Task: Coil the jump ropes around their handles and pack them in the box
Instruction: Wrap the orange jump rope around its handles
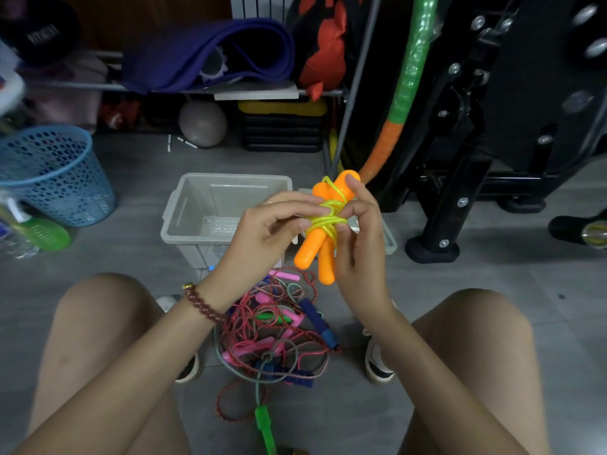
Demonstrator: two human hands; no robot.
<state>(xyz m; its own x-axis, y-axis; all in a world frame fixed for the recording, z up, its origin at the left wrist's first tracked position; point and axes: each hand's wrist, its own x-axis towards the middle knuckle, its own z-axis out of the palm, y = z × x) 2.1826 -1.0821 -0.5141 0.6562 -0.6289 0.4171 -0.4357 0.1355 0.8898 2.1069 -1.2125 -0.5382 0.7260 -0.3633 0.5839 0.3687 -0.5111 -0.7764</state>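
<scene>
The orange handles [315,244] sat side by side in mid-air, just this side of the box, with the yellow rope [325,218] already looped around their middle. The right hand [358,238] was curled around the pair from the right. The left hand [269,231] had its fingertips pinched on the wraps.

My take on doing this bit well: keep the right-hand grip firm so the two handles don't splay, pull each turn snug against the one before, and tuck the tail under a wrap. That plastic cord looked springy, so I'd guess a loose end would uncoil itself once it was in the box.

The grey box [170,211] stood on the floor just beyond the hands. The part I could see had no ropes in it, but the hands hid its right side.

Nearer, between the feet, lay the tangled pile [272,330] of red, pink and blue ropes, plus a green handle [264,425] trailing toward the near edge. So plenty was left to do.

Far left was a blue mesh basket [56,178]; I couldn't tell what was in it.
</scene>
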